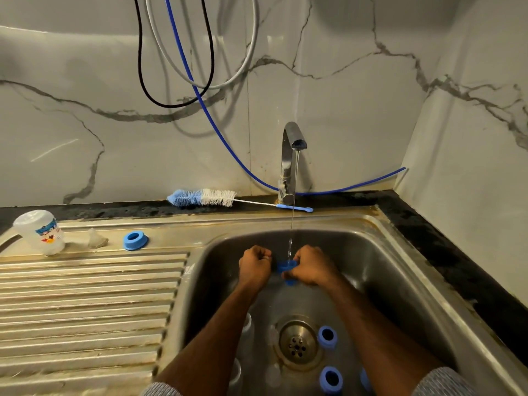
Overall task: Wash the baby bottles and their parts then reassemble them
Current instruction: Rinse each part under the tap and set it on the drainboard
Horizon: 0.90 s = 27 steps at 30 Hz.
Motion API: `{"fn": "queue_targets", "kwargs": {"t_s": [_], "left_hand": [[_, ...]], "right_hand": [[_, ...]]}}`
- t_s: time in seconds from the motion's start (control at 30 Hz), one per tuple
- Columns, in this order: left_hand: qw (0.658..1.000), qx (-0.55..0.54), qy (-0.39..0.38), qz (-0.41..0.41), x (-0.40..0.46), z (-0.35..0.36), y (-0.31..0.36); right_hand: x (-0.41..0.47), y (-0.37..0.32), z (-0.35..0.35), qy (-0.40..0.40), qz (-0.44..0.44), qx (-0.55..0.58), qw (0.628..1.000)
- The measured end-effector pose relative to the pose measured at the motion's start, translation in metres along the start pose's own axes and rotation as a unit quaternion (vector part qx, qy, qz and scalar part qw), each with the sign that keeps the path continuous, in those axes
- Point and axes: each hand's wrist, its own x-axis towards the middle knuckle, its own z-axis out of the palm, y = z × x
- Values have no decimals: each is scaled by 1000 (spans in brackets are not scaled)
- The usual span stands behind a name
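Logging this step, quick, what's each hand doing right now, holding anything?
Left hand: fingers curled, gripping the blue bottle part under the running water.
Right hand: fingers curled, gripping the same blue part from the other side.

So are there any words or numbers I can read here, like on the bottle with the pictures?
No text can be read anywhere in this view.
Bottle on the draining board: a blue band and small coloured pictures, with any lettering too blurred to read.
Blue rings in the sink: no marks visible.
Bottle brush and tap: no label or brand shows.
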Motion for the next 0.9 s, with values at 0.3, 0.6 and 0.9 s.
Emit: {"fn": "queue_targets", "kwargs": {"t_s": [0.3, 0.6, 0.9], "left_hand": [[1000, 15, -7, 11, -2, 2, -1], [1000, 15, -12, 9, -3, 0, -2], [1000, 20, -18, 8, -4, 0, 0]], "right_hand": [[-3, -1, -5, 37, 22, -16, 999], [-5, -1, -3, 35, 7, -90, 995], [-1, 0, 1, 29, 36, -21, 999]]}}
